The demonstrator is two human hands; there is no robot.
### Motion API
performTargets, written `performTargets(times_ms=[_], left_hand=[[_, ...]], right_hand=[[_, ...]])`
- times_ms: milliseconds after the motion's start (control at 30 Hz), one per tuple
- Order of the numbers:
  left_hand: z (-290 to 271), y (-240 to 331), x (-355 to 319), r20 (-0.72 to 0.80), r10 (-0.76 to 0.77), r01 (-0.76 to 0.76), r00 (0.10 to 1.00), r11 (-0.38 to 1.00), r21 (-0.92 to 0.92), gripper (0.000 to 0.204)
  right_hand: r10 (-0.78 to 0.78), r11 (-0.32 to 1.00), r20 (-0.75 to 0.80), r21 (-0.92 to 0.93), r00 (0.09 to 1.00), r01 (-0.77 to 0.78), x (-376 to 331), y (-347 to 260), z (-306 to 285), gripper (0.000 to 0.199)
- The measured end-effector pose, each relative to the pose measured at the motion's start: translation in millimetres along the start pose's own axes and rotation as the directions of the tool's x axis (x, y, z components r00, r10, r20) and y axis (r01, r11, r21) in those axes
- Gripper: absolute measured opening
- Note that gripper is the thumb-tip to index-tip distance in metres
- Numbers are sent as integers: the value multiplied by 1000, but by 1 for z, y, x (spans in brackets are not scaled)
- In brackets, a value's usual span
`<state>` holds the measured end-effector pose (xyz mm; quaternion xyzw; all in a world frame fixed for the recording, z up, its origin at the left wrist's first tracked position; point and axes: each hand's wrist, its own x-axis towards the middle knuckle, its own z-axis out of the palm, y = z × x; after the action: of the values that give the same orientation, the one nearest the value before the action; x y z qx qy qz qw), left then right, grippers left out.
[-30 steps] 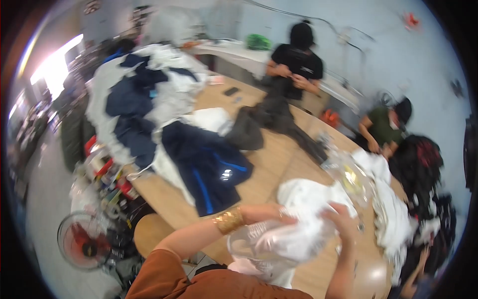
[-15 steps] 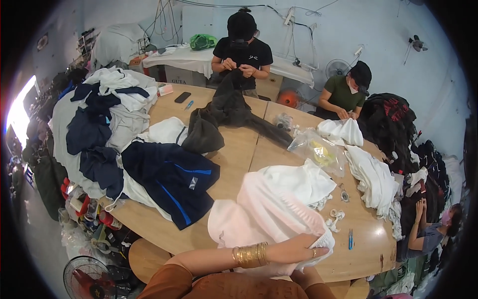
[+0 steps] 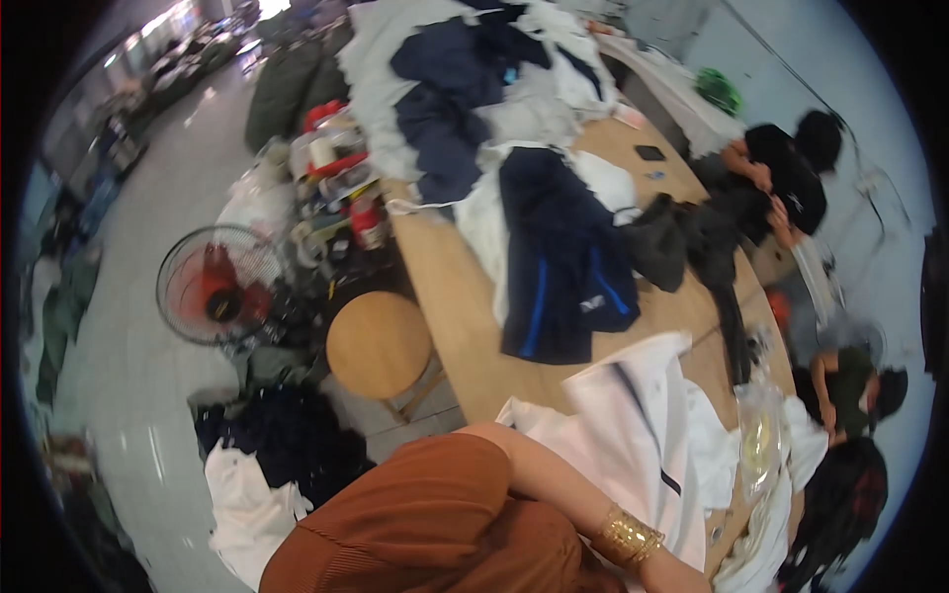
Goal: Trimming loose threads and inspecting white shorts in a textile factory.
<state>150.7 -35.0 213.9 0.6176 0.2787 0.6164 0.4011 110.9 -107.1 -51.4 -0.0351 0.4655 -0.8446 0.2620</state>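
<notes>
My left arm, with gold bangles at the wrist, reaches down to the lower edge; my left hand point(image 3: 677, 575) shows only in part there, its fingers cut off by the frame. Just beyond it, a white garment point(image 3: 647, 425) with a dark stripe rises in folds over the table. The frame does not show whether my fingers grip it. My right hand is out of view. Farther along the table lies a navy garment point(image 3: 544, 257) with bright blue stripes, beside a dark grey garment point(image 3: 714, 247) held at its far end by a co-worker.
A round wooden stool point(image 3: 380, 344) and a standing fan point(image 3: 219, 287) are left of the table point(image 3: 440, 301). Navy and white clothes point(image 3: 445, 109) pile up at its far end. A clear plastic bag point(image 3: 759, 445) lies right. Two co-workers sit along the right side.
The view has swung left, bringing in the floor, fan and stool. My left hand has shifted to the lower edge, my right has left the frame. The white garment now shows its dark stripe.
</notes>
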Motion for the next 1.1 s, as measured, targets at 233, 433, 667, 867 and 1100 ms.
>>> performTargets(times_ms=[233, 433, 667, 867, 1100], left_hand=[[-1, 36, -24, -138, -119, 25, 983, 837, -547, 26], [-4, 46, -31, -165, -64, -38, 984, 835, -550, 26], [-138, -64, -129, -592, 513, -101, 622, 802, 589, 29], [-111, -123, -280, -992, -128, 636, -24, 764, -113, 49], [-36, -29, -230, -904, -372, 726, 212, 679, -109, 56]], right_hand=[[77, 995, 219, 42, 973, -88, 40, 20, 14, 44], [15, 991, 378, 115, 926, -63, 88, 16, 40, 47], [-112, 972, 522, 235, 846, -16, 139, 3, 85, 51], [-280, 941, 509, 314, 814, 128, 174, -47, 52, 55], [-530, 811, 143, 372, 836, 451, 84, -66, -54, 59]])
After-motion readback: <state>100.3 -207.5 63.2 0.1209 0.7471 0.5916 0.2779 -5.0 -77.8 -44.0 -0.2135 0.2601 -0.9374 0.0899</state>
